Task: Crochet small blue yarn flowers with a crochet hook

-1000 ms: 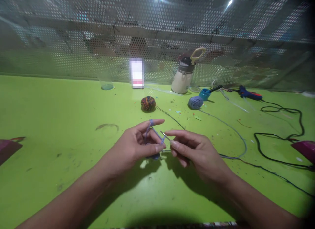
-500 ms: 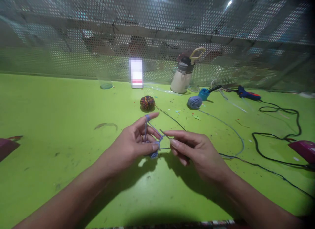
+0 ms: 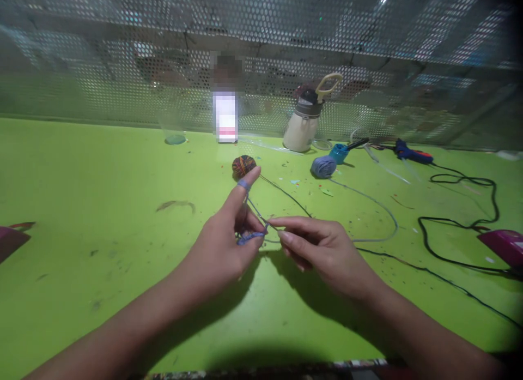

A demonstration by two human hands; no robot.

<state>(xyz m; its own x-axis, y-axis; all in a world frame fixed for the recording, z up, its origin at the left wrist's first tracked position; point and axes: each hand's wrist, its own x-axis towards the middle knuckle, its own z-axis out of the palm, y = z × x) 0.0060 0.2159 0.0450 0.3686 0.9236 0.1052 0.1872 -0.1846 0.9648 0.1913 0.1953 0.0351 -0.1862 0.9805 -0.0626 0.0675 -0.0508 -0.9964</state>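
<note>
We hold above the green table [image 3: 81,205]: one blue-violet crocheted piece [image 3: 250,238], pinched by our left hand [image 3: 220,241], yarn [image 3: 244,185] wrapped round its forefinger; one slim hook [image 3: 273,226], pinched by our right hand [image 3: 322,243], alongside.

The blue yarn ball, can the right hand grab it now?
Probably yes: nothing tall stands between the right hand and the blue yarn ball, mainly small scraps. But that hand holds a thin tool, which may hinder grabbing.
</note>
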